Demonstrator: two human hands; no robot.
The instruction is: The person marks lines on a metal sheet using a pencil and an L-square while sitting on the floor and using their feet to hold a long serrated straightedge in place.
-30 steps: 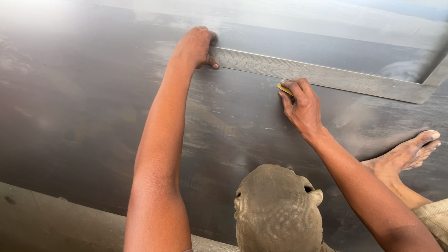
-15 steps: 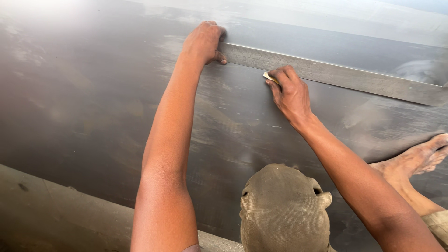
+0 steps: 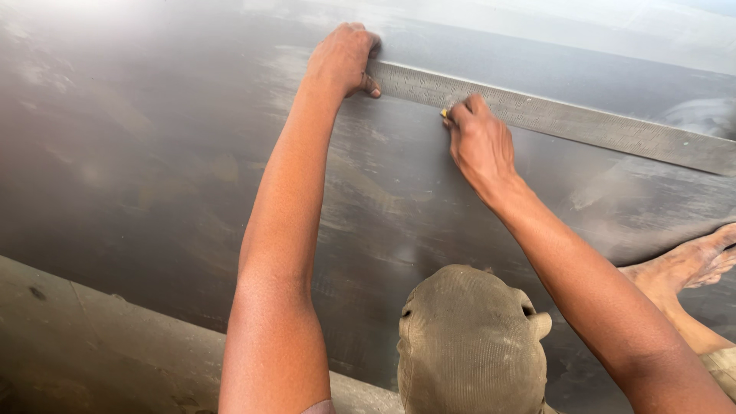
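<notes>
left hand (image 3: 343,60) pinning ruler (image 3: 552,116); right hand (image 3: 479,142) marking

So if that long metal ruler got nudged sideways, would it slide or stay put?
The ruler probably slides easily: it lies flat on a smooth, dusty dark sheet. It looks thin and stiff, likely light. Only the left hand pressing one end seems to hold it.

Two hands are in view: one left hand (image 3: 343,60) and one right hand (image 3: 479,142). There is one long metal ruler (image 3: 567,121) and one dark metal sheet (image 3: 153,169). One small yellow marker (image 3: 444,113) shows at the right hand's fingertips. One bare foot (image 3: 686,264) and one bent knee in dusty cloth (image 3: 468,345) appear.
</notes>
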